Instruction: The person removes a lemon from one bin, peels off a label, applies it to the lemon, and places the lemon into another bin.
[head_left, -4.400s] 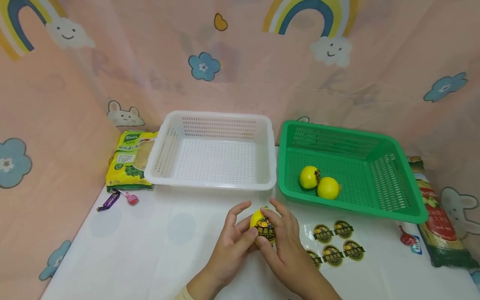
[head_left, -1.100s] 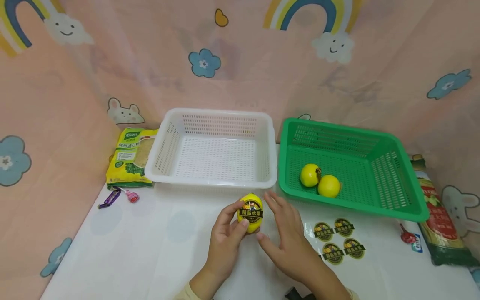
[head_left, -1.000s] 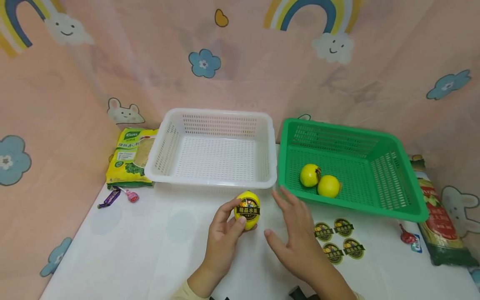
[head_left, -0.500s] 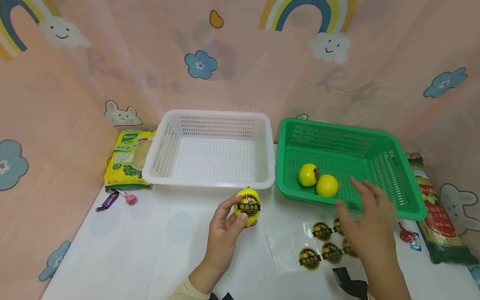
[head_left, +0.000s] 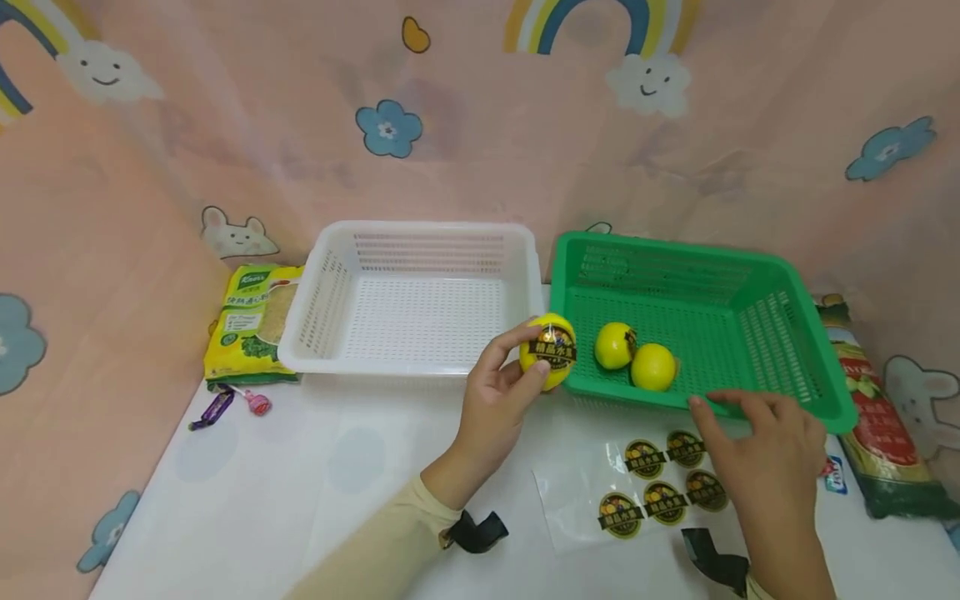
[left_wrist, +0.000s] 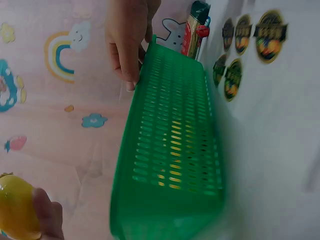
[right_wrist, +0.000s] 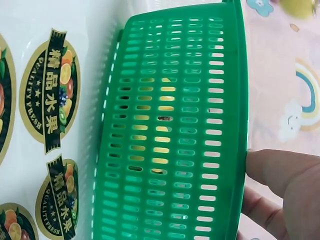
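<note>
Left hand (head_left: 498, 396): curled round the stickered yellow fruit (head_left: 548, 352), held up at the green basket (head_left: 821, 404)'s near left corner.
Right hand (head_left: 765, 446): fingers extended, tips touching that basket's front rim.
Bearing: basket interior lies just right of the fruit; left hand nearer.

The yellow fruit (head_left: 548, 352), earlier held low at the frame's centre between both hands with its label being pressed on, has been lifted up and to the right by the left hand (head_left: 498, 400) alone; it is now held at the near left corner of the green basket (head_left: 750, 271), between the two baskets. The right hand (head_left: 765, 450) has been taken off the fruit and moved to the lower right, its fingers now laid on the green basket's near rim. The sticker sheet (head_left: 660, 483), partly covered before, is now exposed at lower centre-right.
</note>
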